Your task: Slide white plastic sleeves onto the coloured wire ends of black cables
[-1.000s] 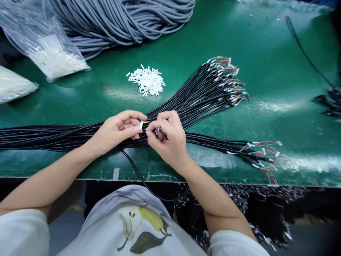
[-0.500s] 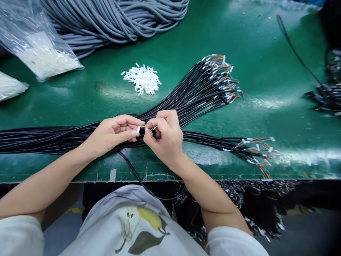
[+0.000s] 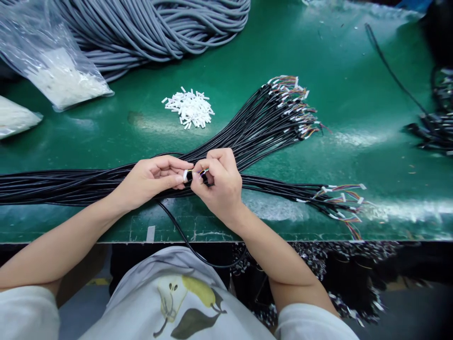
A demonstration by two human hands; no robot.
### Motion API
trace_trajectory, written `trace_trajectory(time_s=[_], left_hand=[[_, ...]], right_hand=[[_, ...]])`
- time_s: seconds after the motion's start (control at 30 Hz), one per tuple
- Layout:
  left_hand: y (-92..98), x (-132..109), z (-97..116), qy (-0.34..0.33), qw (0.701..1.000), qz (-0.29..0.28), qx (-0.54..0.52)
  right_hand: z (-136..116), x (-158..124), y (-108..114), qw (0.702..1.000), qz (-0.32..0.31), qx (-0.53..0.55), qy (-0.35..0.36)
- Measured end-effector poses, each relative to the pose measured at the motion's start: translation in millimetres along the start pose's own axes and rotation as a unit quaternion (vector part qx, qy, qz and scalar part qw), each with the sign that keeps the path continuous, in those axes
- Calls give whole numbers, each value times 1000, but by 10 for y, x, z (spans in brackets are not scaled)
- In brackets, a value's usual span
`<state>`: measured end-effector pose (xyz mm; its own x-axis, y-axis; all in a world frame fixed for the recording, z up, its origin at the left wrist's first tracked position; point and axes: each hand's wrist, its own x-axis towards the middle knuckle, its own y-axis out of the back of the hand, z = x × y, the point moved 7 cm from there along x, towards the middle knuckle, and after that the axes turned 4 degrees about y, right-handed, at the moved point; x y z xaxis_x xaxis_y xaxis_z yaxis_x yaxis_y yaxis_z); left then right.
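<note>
Since the frame one second earlier, the left hand's (image 3: 148, 182) index fingertip has dipped closer to the right hand's (image 3: 221, 182) fingertips. The left thumb and fingers are closed on a small white plastic connector (image 3: 185, 175), just above a long bundle of thin black cables (image 3: 63, 186). Beside it, the right thumb and forefinger are pinched together on thin multicoloured wires (image 3: 204, 172); the exact contact is too small to tell. A loose heap of short white tube-like pieces (image 3: 191, 108) lies beyond the hands on the glossy green tabletop (image 3: 354, 71). Farther back are a thick coil of grey cable (image 3: 170, 28) and a clear plastic bag of whitish pieces (image 3: 63, 78).
</note>
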<state>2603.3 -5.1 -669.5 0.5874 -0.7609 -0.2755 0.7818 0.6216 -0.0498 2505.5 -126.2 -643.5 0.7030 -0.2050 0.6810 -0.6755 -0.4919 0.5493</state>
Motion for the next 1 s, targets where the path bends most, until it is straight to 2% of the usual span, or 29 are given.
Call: trace_trajectory(time_s=[0.43, 0.6, 0.67, 0.77, 0.87, 1.0], left_hand=[[1, -19, 4, -37, 999, -9, 16], [28, -4, -2, -53, 999, 1, 14], [73, 5, -4, -72, 997, 26, 8], [123, 14, -1, -100, 994, 45, 6], [140, 27, -16, -96, 994, 47, 10], [139, 38, -20, -75, 996, 52, 6]], right_hand=[[8, -29, -75, 999, -17, 39, -20], [58, -10, -94, 987, -47, 139, -61], [115, 0, -130, 965, -78, 227, -111], [200, -10, -202, 895, -114, 378, -210], [242, -36, -263, 831, -133, 460, -283], [287, -54, -289, 811, -123, 480, -312]])
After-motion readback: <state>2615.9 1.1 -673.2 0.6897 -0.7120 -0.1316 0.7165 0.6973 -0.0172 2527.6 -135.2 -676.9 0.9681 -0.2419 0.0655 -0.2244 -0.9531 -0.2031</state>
